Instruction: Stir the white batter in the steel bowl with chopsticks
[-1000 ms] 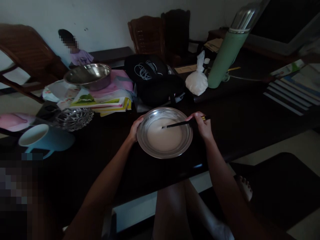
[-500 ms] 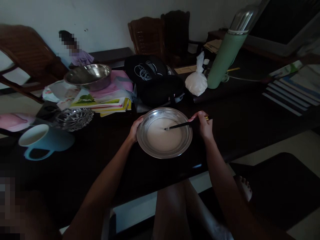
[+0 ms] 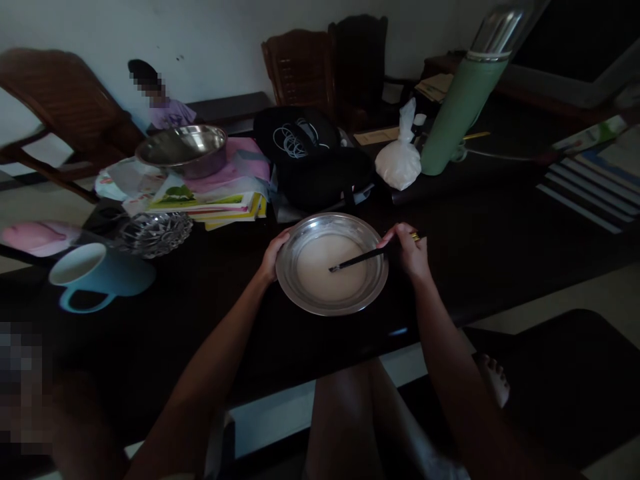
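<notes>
Metal bowls (image 3: 377, 272) (image 3: 200, 160), two; right fingers (image 3: 404, 233) grip one black stick (image 3: 357, 258).

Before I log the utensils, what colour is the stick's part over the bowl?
Black; the stick over the bowl shows best in the head view.

the left hand (image 3: 275, 256), right hand (image 3: 412, 253), slender forearms (image 3: 223, 340) and legs (image 3: 343, 420) look bare.

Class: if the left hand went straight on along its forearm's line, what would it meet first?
The metal bowl, whose left rim the left hand touches; beyond it, probably the black case, though depth is unclear.
</notes>
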Available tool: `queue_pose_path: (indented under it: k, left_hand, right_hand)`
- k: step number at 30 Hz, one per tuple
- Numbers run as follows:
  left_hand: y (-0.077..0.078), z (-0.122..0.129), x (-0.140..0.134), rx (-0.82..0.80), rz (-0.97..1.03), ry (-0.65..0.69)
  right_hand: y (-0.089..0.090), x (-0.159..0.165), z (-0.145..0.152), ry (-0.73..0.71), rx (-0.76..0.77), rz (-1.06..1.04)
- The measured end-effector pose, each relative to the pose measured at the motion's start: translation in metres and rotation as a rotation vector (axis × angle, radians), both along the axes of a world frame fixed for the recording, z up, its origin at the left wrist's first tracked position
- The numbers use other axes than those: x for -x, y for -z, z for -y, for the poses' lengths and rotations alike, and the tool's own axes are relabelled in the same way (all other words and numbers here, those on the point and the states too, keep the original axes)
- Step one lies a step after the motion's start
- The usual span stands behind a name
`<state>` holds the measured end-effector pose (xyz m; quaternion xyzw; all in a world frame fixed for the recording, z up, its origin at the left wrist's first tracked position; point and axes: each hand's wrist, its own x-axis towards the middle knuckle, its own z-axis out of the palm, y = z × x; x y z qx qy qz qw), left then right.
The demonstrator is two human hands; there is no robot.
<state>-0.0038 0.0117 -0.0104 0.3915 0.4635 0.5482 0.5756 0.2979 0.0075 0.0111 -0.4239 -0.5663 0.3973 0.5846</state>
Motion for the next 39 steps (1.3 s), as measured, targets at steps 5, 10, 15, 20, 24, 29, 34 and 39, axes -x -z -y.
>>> queue_pose_path:
  k: [5, 10, 15, 20, 24, 29, 34, 39]
  left_hand:
    - [-0.0008, 0.0013, -0.0002, 0.025, 0.023, 0.014]
    - [-0.0003, 0.0015, -0.0001, 0.005, 0.004, 0.023]
    - [0.0022, 0.0006, 0.0009, 0.016, 0.028, -0.004]
    - [0.0032, 0.0003, 0.0016, 0.017, 0.023, -0.006]
    - [0.0025, 0.0005, 0.0016, 0.011, 0.009, -0.014]
    - [0.0015, 0.0011, 0.0012, -0.009, 0.014, 0.012]
    - [0.0025, -0.0001, 0.0014, -0.025, 0.019, 0.001]
    - [0.0038, -0.0010, 0.0022, -0.012, 0.015, 0.003]
  right_hand:
    - [0.0005, 0.0007, -0.0015, -0.030, -0.056, 0.107]
    - [0.0033, -0.0010, -0.0025, 0.061, -0.007, -0.049]
    - [0.0008, 0.0004, 0.0000, -0.060, -0.025, 0.062]
    - [-0.0009, 0.0013, -0.0001, 0.018, -0.039, 0.011]
    - [0.0003, 0.0012, -0.0005, -0.035, -0.012, 0.000]
    - [0.0023, 0.0006, -0.0023, 0.007, -0.030, -0.006]
    - [0.0004, 0.0022, -0.0011, -0.054, 0.010, 0.002]
    - [0.0014, 0.0020, -0.0022, 0.002, -0.015, -0.025]
